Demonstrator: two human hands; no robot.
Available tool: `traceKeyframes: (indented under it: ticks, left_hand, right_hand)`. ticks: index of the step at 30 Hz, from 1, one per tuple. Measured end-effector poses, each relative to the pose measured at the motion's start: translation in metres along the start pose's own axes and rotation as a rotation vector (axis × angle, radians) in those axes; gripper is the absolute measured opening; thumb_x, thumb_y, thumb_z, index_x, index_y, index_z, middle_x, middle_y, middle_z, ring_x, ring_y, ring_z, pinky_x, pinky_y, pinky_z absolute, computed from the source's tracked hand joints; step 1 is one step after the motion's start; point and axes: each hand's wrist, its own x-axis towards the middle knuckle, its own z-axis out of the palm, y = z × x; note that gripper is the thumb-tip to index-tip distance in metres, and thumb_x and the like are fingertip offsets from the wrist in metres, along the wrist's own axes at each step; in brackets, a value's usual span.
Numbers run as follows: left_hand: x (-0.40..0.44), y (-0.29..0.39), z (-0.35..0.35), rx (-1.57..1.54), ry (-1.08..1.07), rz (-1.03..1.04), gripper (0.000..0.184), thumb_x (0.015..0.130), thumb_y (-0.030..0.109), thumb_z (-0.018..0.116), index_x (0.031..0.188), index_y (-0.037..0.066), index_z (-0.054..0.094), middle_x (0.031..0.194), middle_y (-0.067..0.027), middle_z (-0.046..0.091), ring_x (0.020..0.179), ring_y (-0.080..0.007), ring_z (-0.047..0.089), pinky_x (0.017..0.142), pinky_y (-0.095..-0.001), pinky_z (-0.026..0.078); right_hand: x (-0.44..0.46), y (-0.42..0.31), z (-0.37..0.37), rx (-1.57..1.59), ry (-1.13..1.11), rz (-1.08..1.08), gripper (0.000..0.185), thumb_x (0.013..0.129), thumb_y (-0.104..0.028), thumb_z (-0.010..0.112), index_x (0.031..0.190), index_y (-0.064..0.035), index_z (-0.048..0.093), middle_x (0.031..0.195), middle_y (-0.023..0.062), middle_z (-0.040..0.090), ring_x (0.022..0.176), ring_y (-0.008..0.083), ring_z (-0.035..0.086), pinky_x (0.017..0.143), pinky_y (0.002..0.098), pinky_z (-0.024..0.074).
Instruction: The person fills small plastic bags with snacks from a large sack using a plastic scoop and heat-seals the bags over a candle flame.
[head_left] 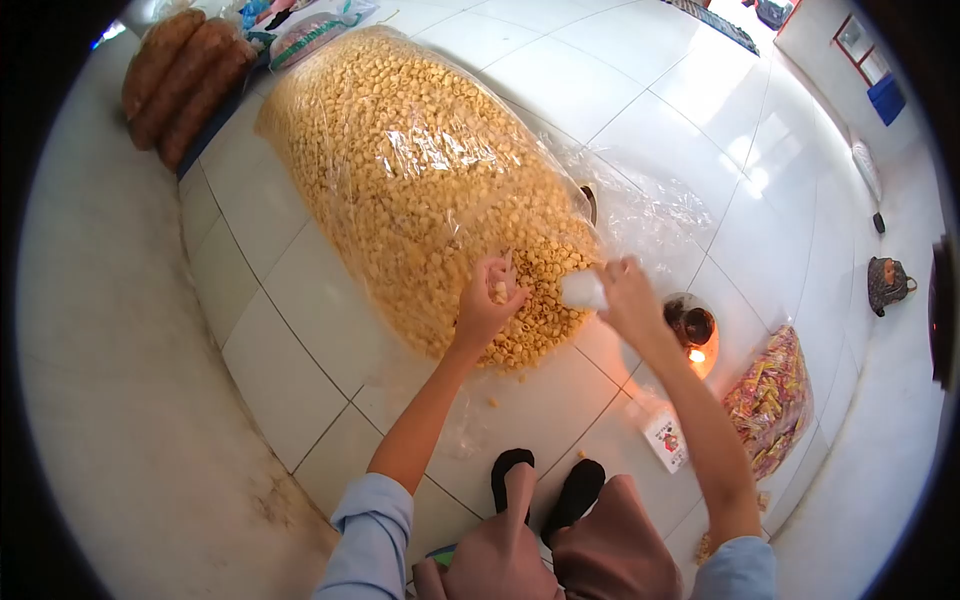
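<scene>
A huge clear plastic sack [400,170] full of small, yellow, puffed snack pieces lies on the floor, its mouth toward me. Loose snack pieces [545,262] show at that mouth. My left hand [487,305] is closed over them, its fingers curled round what looks like a small clear plastic bag [508,268] with a few pieces in it. To its right, my right hand [632,298] grips a white cup [583,290], tilted toward the snacks. The cup's inside is hidden from me.
A burning flame [697,355] sits beside a dark can on a round plate [708,368], close to my right forearm. Nearby are a white printed pack [665,440] and a bag of colourful packets [770,400]. Brown filled bags [185,85] stand at the back left.
</scene>
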Motion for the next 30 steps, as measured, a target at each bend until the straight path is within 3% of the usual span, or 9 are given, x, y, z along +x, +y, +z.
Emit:
traceKeyframes:
  ticks: [3, 6, 9, 11, 14, 21, 24, 30]
  left_hand:
    - [-0.016, -0.003, 0.001, 0.075, -0.045, -0.045, 0.038, 0.076, 0.013, 0.069, 0.105, 0.006, 0.044, 0.074, 0.0021, 0.052, 0.068, -0.0052, 0.051, 0.061, -0.0207, 0.041]
    - [-0.007, -0.014, 0.000, 0.131, -0.032, -0.043, 0.038, 0.076, 0.018, 0.070, 0.104, 0.008, 0.046, 0.074, -0.0011, 0.054, 0.061, -0.0099, 0.052, 0.060, -0.0244, 0.045]
    - [-0.007, -0.027, 0.003, 0.094, 0.017, 0.049, 0.040, 0.075, 0.019, 0.070, 0.104, 0.008, 0.046, 0.074, -0.0006, 0.054, 0.065, -0.0109, 0.053, 0.060, -0.0259, 0.045]
    - [-0.011, -0.022, -0.001, 0.152, -0.020, -0.003, 0.040, 0.075, 0.011, 0.070, 0.105, 0.006, 0.044, 0.071, 0.0016, 0.051, 0.067, -0.0061, 0.052, 0.064, -0.0214, 0.043]
    - [-0.013, -0.027, -0.003, 0.188, -0.049, 0.013, 0.041, 0.075, 0.011, 0.070, 0.106, 0.006, 0.044, 0.074, 0.0004, 0.051, 0.067, -0.0074, 0.052, 0.068, -0.0232, 0.045]
    - [-0.013, -0.019, 0.007, 0.114, -0.045, 0.058, 0.044, 0.074, 0.015, 0.071, 0.107, 0.006, 0.043, 0.074, -0.0017, 0.052, 0.073, -0.0122, 0.054, 0.074, -0.0288, 0.047]
    - [-0.006, -0.019, 0.011, 0.137, -0.075, 0.089, 0.046, 0.073, 0.017, 0.072, 0.107, 0.005, 0.042, 0.078, -0.0041, 0.053, 0.077, -0.0151, 0.056, 0.074, -0.0305, 0.047]
    - [0.004, -0.003, 0.019, 0.245, -0.018, 0.164, 0.046, 0.072, 0.017, 0.071, 0.108, 0.003, 0.045, 0.082, -0.0064, 0.054, 0.078, -0.0172, 0.057, 0.068, -0.0295, 0.047]
  right_hand:
    - [-0.027, -0.014, 0.057, 0.053, -0.104, 0.037, 0.056, 0.055, -0.005, 0.071, 0.107, -0.0021, 0.050, 0.097, 0.0120, 0.050, 0.098, 0.0284, 0.045, 0.082, 0.0353, 0.0419]
    - [-0.019, -0.027, 0.092, -0.023, 0.076, 0.107, 0.056, 0.056, -0.006, 0.072, 0.107, -0.0035, 0.051, 0.097, 0.0118, 0.050, 0.100, 0.0293, 0.045, 0.084, 0.0366, 0.0417]
    - [-0.014, -0.037, 0.107, 0.223, 0.068, 0.210, 0.056, 0.056, -0.006, 0.073, 0.107, -0.0042, 0.051, 0.099, 0.0115, 0.051, 0.102, 0.0292, 0.045, 0.086, 0.0372, 0.0412]
    - [-0.015, -0.037, 0.114, 0.436, 0.036, 0.299, 0.067, 0.054, -0.008, 0.077, 0.114, -0.0067, 0.049, 0.110, 0.0104, 0.050, 0.109, 0.0306, 0.041, 0.092, 0.0391, 0.0380]
    - [-0.019, -0.029, 0.105, 0.653, 0.058, 0.350, 0.066, 0.052, -0.005, 0.076, 0.113, -0.0076, 0.050, 0.108, 0.0120, 0.053, 0.106, 0.0320, 0.043, 0.091, 0.0394, 0.0384]
    - [-0.011, 0.007, 0.030, 0.784, 0.074, 0.260, 0.066, 0.056, -0.008, 0.075, 0.117, -0.0081, 0.050, 0.113, 0.0126, 0.052, 0.107, 0.0318, 0.042, 0.094, 0.0389, 0.0357]
    - [0.000, 0.015, -0.042, 0.692, 0.176, 0.113, 0.066, 0.057, -0.009, 0.074, 0.118, -0.0076, 0.049, 0.113, 0.0117, 0.052, 0.109, 0.0297, 0.041, 0.093, 0.0384, 0.0363]
    - [0.015, -0.004, -0.128, 0.498, 0.067, -0.045, 0.060, 0.060, -0.002, 0.069, 0.117, -0.0066, 0.049, 0.117, 0.0079, 0.048, 0.112, 0.0276, 0.040, 0.094, 0.0352, 0.0392]
